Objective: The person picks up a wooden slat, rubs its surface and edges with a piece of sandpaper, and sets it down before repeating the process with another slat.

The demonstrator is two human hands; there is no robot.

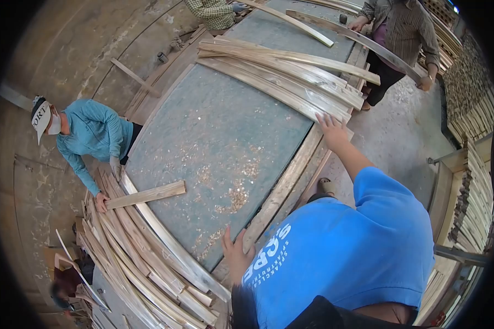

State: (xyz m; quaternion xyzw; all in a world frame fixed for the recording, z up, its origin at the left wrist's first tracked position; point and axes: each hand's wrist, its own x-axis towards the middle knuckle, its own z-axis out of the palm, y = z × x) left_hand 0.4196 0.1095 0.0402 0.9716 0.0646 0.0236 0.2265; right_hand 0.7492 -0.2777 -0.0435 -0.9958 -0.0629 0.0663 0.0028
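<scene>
**Spanning the table's near edge with two hands well apart**

Leaning over the green-grey table [181, 131], the worker in the blue T-shirt [340, 247] has an arm out to each side. From where I stand, the right hand [335, 131] lies at the near ends of a pile of wooden strips [291, 71], its fingers spread apart and the tips on the wood. That pile lies across one end of the table, several strips crossing one another at a slant, some ends jutting past the edge.

The left hand [239, 249] is over by the near edge, beside a long wooden beam [289, 175] that runs along that side. Its fingers are apart too, with nothing between them; whether they touch the tabletop I can't tell. Loose wood chips [237, 200] are scattered just beyond it.

At the table's other end sits a thick bundle of curved strips [142, 257]. A person in a teal top [93, 131], wearing a visor and mask, has one hand at the end of a short board [148, 194], which reaches from the bundle out over the table. Opposite, a person in a striped shirt [411, 33] grips a long curved piece [368, 44] with both hands.
</scene>
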